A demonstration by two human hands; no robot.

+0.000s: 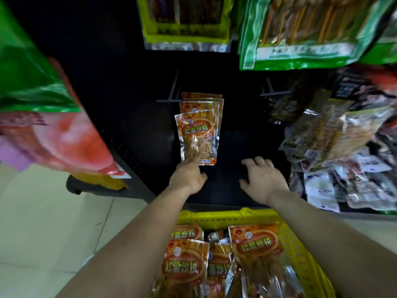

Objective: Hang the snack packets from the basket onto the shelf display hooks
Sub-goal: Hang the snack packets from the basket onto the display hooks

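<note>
1. Straight ahead, a small stack of orange snack packets (198, 125) is hanging on a display hook (174, 87) against the dark shelf back.
2. Reaching forward, the left hand (187, 174) is touching the lower edge of the front hanging packet with its fingertips (196, 157); the fingers are lying loosely extended, not clamped on it.
3. Meanwhile the right hand (263, 179) is hovering beside it, well clear of the packets, with its fingers spread apart and holding nothing.
4. Below both forearms, the yellow basket (294, 244) is sitting near the shelf base, with more orange packets (255, 244) lying inside it.
5. Green packets (300, 31) are hanging on the upper hooks, and mixed packets (335, 147) are crowding the right side.
6. An empty hook (272, 91) is showing to the right of the orange stack.
</note>
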